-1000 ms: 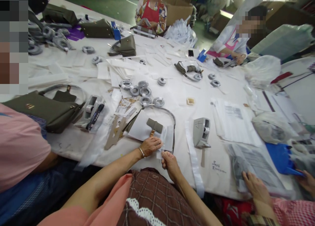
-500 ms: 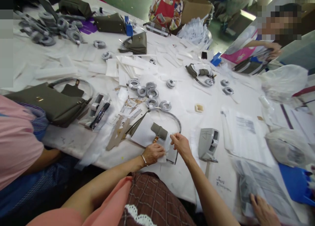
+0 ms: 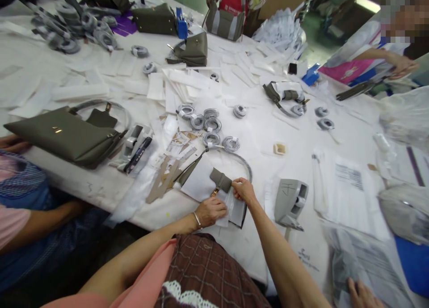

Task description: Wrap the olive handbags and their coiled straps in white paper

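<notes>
Left hand (image 3: 210, 211), a thin bangle at the wrist, lies palm down with fingers together on a white wrap (image 3: 231, 206) near the front edge of the table (image 3: 100, 183), apparently pinning it so it cannot slide. Right hand (image 3: 244, 191) sits just beyond it, thumb and fingertips closed in a pinch on the wrap's upper edge, where it meets a grey tab (image 3: 220, 179) with a small gold clasp (image 3: 214, 192). The tab seems to belong to a bag lying flat under a white sheet (image 3: 200, 183); a thin strap (image 3: 246, 165) arcs away behind both hands. 1 grey tape dispenser (image 3: 290, 200) stands just to the right, within easy reach. About 7 coiled straps (image 3: 212, 124) lie further back. 1 olive handbag (image 3: 63, 136) rests to the left, beyond a co-worker's arm (image 3: 43, 223). Another person's hand (image 3: 360, 294) shows at bottom right.
</notes>
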The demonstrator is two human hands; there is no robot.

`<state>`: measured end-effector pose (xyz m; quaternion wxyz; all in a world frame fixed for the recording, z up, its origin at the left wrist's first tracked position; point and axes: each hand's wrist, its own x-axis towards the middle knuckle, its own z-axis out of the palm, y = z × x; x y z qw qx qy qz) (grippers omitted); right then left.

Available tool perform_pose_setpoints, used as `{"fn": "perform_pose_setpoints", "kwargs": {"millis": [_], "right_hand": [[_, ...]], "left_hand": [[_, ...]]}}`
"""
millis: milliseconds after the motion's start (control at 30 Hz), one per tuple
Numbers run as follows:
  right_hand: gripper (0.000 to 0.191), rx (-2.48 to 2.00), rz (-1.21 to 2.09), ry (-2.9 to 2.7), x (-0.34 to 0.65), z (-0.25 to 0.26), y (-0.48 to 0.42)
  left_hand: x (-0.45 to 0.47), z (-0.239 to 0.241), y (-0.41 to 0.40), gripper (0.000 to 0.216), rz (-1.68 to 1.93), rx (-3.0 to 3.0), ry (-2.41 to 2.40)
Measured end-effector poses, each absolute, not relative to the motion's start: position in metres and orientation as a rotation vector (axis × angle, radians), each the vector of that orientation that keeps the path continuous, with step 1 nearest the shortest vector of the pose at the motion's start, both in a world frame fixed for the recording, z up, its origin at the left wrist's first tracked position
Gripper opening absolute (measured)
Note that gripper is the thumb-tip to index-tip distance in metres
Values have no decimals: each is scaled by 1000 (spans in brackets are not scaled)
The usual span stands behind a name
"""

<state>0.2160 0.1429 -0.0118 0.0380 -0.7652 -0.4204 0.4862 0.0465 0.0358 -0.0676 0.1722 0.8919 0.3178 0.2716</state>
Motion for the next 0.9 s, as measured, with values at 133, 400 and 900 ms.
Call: {"fn": "perform_pose_setpoints", "kwargs": {"millis": [133, 400, 900], "right_hand": [[7, -2368, 1434, -1291, 218, -15, 140], [11, -2294, 1363, -1303, 220, -21, 132], [47, -1554, 1011, -2050, 233, -1, 9]], "left_hand": [[46, -67, 36, 15, 794, 2550, 891], [48, -68, 37, 16, 788, 2561, 906], [51, -66, 39, 16, 752, 2579, 968]]}}
